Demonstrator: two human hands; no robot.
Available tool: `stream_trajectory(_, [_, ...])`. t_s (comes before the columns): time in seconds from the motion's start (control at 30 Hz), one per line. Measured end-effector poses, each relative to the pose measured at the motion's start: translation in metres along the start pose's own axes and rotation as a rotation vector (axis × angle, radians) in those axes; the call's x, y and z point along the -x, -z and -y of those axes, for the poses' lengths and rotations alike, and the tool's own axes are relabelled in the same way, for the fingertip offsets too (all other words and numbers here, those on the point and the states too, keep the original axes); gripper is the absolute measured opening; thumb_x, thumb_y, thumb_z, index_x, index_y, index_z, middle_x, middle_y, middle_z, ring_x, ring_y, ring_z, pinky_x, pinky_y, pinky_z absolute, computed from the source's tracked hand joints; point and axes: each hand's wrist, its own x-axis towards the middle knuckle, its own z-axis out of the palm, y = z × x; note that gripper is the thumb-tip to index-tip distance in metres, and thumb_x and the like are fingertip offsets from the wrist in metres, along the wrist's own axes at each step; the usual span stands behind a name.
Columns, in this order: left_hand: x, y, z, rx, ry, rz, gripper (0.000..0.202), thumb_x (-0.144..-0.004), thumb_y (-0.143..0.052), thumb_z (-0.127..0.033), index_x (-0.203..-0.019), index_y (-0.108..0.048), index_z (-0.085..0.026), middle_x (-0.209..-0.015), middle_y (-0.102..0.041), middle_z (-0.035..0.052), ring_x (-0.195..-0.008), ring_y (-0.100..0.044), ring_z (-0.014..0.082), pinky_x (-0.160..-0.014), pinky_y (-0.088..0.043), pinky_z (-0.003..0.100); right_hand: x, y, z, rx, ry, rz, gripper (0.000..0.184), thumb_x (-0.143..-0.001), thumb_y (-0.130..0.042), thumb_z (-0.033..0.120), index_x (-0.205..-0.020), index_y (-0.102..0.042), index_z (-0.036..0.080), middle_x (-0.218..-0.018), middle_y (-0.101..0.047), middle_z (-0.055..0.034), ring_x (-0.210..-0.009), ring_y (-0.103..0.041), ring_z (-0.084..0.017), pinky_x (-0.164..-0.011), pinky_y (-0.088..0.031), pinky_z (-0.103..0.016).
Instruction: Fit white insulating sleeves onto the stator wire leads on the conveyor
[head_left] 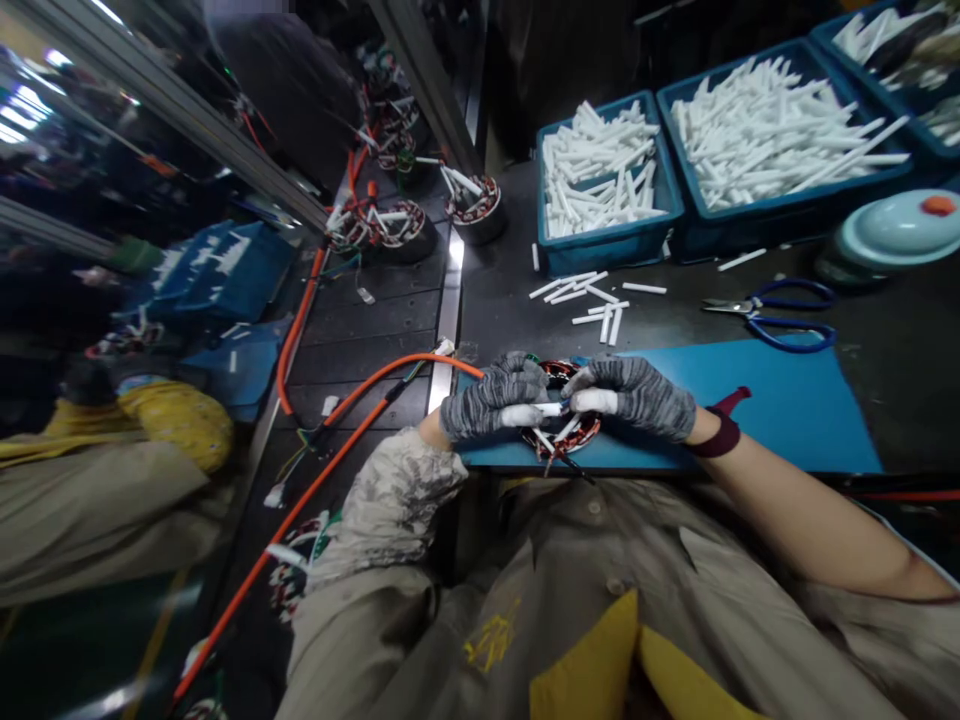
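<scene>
A motor stator (pixel 583 434) with copper windings lies on a blue mat (pixel 780 400) at the table's front edge. Both hands, in grey knit gloves with white fingertips, are over it. My left hand (pixel 495 398) is closed, its thumb and fingers pinching a short white sleeve (pixel 552 409) above the windings. From the right, my right hand (pixel 634 392) closes its fingertips by the sleeve's other end; what they grip is hidden. More white sleeves sit among the wires, and a dark lead hangs over the front. An orange cable sleeve (pixel 420 357) runs leftward from beside my left hand.
Blue bins (pixel 611 248) full of white tubes stand at the back right. Loose white tubes (pixel 574 288), blue-handled scissors (pixel 787 318) and a lidded container (pixel 892 235) lie nearer. Left is a conveyor (pixel 409 310) with several stators; a co-worker in yellow sleeves (pixel 176 420) sits beyond.
</scene>
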Motion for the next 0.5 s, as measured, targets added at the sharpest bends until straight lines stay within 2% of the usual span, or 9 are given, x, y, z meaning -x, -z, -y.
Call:
stream_trajectory(0.1, [0.0,0.003,-0.003,-0.024,0.043,-0.004,0.041,-0.103,-0.047,-0.053,-0.107,-0.072,-0.02,-0.107,-0.075,0.0123,-0.115,-0.064,0.0262,-0.113,-0.047,0.051,0.0,-0.001,-0.001,0.01,0.018,0.001,0.023,-0.084,-0.078,0.042,-0.094,-0.079,0.021,-0.092,-0.081,-0.0032,-0.083,-0.074,-0.019,-0.078,-0.058,-0.032])
stream_trajectory(0.23, [-0.001,0.003,-0.015,-0.181,0.073,0.063,0.04,-0.106,-0.041,-0.047,-0.112,-0.072,-0.023,-0.11,-0.075,0.0102,-0.112,-0.066,0.0249,-0.111,-0.049,0.048,0.0,-0.006,-0.005,0.188,0.109,-0.082,0.019,-0.089,-0.074,0.039,-0.096,-0.079,0.021,-0.092,-0.08,-0.0024,-0.083,-0.073,-0.017,-0.081,-0.056,-0.031])
stream_trajectory(0.3, [-0.002,-0.001,-0.025,-0.332,0.109,0.063,0.04,-0.107,-0.038,-0.042,-0.113,-0.071,-0.02,-0.11,-0.074,0.0109,-0.11,-0.067,0.025,-0.108,-0.051,0.047,0.001,-0.007,-0.006,0.269,0.147,-0.092,0.019,-0.091,-0.071,0.038,-0.097,-0.079,0.022,-0.091,-0.08,-0.0023,-0.082,-0.072,-0.017,-0.081,-0.056,-0.031])
stream_trajectory(0.4, [-0.005,-0.014,-0.041,-0.567,0.231,0.003,0.037,-0.105,-0.04,-0.036,-0.115,-0.07,-0.016,-0.111,-0.073,0.0124,-0.111,-0.066,0.0273,-0.11,-0.048,0.052,0.001,-0.007,-0.005,0.295,0.15,-0.071,0.02,-0.092,-0.071,0.038,-0.099,-0.078,0.021,-0.09,-0.08,-0.0026,-0.08,-0.072,-0.017,-0.079,-0.056,-0.031])
stream_trajectory(0.5, [-0.006,-0.024,-0.046,-0.639,0.264,0.0,0.037,-0.105,-0.041,-0.033,-0.118,-0.069,-0.015,-0.112,-0.073,0.0133,-0.115,-0.065,0.029,-0.114,-0.044,0.055,0.001,-0.003,-0.004,0.296,0.14,-0.058,0.02,-0.091,-0.071,0.038,-0.099,-0.079,0.021,-0.092,-0.08,-0.0034,-0.082,-0.072,-0.018,-0.08,-0.056,-0.032])
